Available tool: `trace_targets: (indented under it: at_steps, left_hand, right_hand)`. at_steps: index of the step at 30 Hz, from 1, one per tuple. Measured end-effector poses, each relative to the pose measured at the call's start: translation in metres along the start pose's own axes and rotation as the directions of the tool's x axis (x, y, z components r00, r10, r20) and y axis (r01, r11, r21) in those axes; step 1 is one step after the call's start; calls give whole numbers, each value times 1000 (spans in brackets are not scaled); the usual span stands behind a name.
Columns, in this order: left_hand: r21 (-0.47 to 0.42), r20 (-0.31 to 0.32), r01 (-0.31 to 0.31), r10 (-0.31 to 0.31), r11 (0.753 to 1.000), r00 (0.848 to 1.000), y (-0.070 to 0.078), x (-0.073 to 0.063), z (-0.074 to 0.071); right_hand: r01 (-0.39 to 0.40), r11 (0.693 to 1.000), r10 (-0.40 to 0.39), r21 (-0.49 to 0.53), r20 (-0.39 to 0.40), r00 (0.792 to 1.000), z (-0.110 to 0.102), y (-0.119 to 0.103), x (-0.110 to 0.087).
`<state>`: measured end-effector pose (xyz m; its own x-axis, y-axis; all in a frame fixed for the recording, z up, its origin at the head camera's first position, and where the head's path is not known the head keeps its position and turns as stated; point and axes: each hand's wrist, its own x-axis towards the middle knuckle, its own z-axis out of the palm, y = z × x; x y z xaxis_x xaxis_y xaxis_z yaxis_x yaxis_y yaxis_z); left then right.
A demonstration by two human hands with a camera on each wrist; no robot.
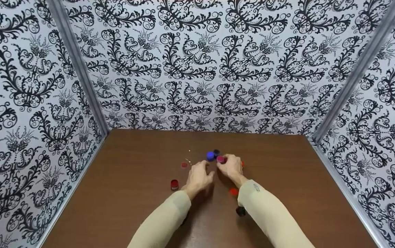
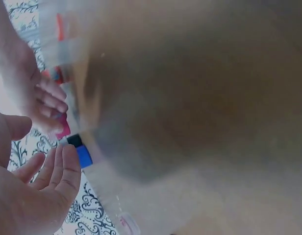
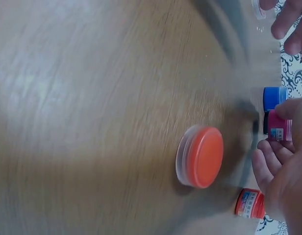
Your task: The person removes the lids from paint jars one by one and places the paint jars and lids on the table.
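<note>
My right hand (image 1: 231, 166) holds a small pink jar (image 3: 278, 125) with a barcode label, thumb on one side and fingers curled at the other. Right beside it stand a blue jar (image 1: 211, 156) and a dark jar (image 1: 216, 152). My left hand (image 1: 199, 177) hovers over the table to the left, fingers loosely bent and nothing in them; in the left wrist view its palm (image 2: 38, 196) shows, fingertips overlapping the blue jar. An orange jar (image 3: 250, 203) with a label lies partly behind my right hand.
An orange lid (image 1: 233, 191) with a clear rim and a black jar (image 1: 241, 210) lie by the right sleeve. Left of my left hand are a red jar (image 1: 174, 184) and a clear-rimmed reddish lid (image 1: 184, 165). Patterned walls (image 1: 197, 69) enclose the brown table (image 1: 132, 206).
</note>
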<state>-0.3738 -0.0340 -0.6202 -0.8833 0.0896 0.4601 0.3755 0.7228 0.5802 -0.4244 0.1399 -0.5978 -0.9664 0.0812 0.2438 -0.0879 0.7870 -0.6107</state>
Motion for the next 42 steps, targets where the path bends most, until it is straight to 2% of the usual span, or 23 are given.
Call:
trace_targets:
  at_steps: [2, 3, 4, 5, 9, 13, 19, 24, 31, 37, 42]
  left_hand:
    - [-23, 21, 26, -26, 999, 999, 2, 3, -6]
    - [-46, 42, 46, -44, 998, 998, 9, 3, -16]
    - [-47, 54, 62, -59, 997, 997, 10, 4, -19]
    - [-47, 84, 105, -101, 993, 991, 21, 4, -30]
    - [-24, 117, 142, -138, 990, 984, 26, 6, -40]
    - [-49, 123, 142, -136, 989, 983, 26, 8, -45]
    - [-101, 144, 175, -160, 979, 977, 25, 11, -48]
    - [-107, 130, 167, -152, 980, 980, 27, 14, -49]
    - [-166, 135, 153, -131, 974, 982, 41, 17, -58]
    - [-213, 150, 141, -110, 967, 983, 52, 20, -68]
    - [-241, 158, 147, -110, 960, 981, 56, 23, -72]
  right_hand:
    - [-7, 1000, 7, -1, 10, 1000, -2, -1, -2]
    - [-4, 1000, 4, -2, 10, 1000, -3, -1, -2]
    - [2, 1000, -2, 2, 9, 1000, -3, -1, -3]
    - [10, 1000, -10, 15, 9, 1000, -4, -1, -4]
    - [60, 994, -61, 86, 10, 998, -8, -2, -6]
    - [108, 983, -111, 148, 10, 994, -15, -6, -10]
    - [155, 956, -163, 249, 15, 986, -27, -11, -15]
    - [173, 930, -187, 324, 13, 982, -35, -11, -16]
    - [191, 901, -221, 390, 31, 975, -45, -12, -24]
    - [180, 853, -243, 490, 68, 968, -51, -17, -32]
    - [211, 802, -294, 558, 63, 954, -55, -18, -38]
